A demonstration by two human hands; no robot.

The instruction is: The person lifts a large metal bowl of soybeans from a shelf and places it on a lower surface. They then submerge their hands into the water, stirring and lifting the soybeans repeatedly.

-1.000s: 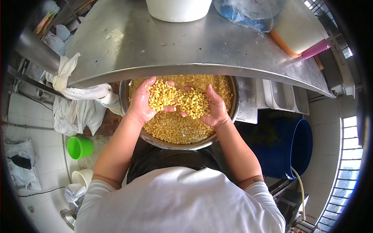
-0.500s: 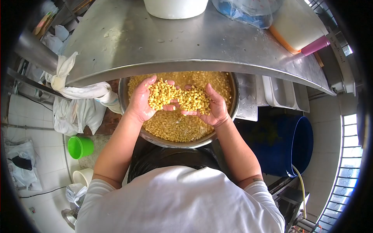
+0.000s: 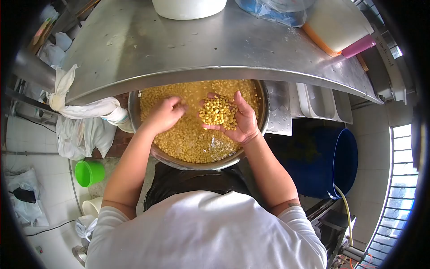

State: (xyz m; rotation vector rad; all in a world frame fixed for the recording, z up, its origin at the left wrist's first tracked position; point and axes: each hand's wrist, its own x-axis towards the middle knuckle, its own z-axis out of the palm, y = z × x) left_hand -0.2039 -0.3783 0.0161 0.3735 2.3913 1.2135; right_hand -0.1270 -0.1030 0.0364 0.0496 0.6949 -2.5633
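Observation:
A wide steel basin (image 3: 197,164) full of wet yellow soybeans (image 3: 188,139) sits below the edge of a steel counter. My right hand (image 3: 235,119) is cupped palm up over the basin and holds a small heap of soybeans (image 3: 218,112). My left hand (image 3: 165,114) is turned palm down with its fingers curled, just above the beans at the basin's left side and next to the right hand's heap. Whether it holds beans I cannot tell.
The steel counter (image 3: 215,49) overhangs the basin's far half and carries a white bucket (image 3: 188,6), a plastic bag and a tub. White cloths (image 3: 85,112) hang at left. A green cup (image 3: 88,172) stands on the floor. A blue barrel (image 3: 333,163) stands at right.
Both hands held one shared heap of beans. The left hand has turned over and dropped toward the basin; most beans fell, and only the right hand still cups a heap.

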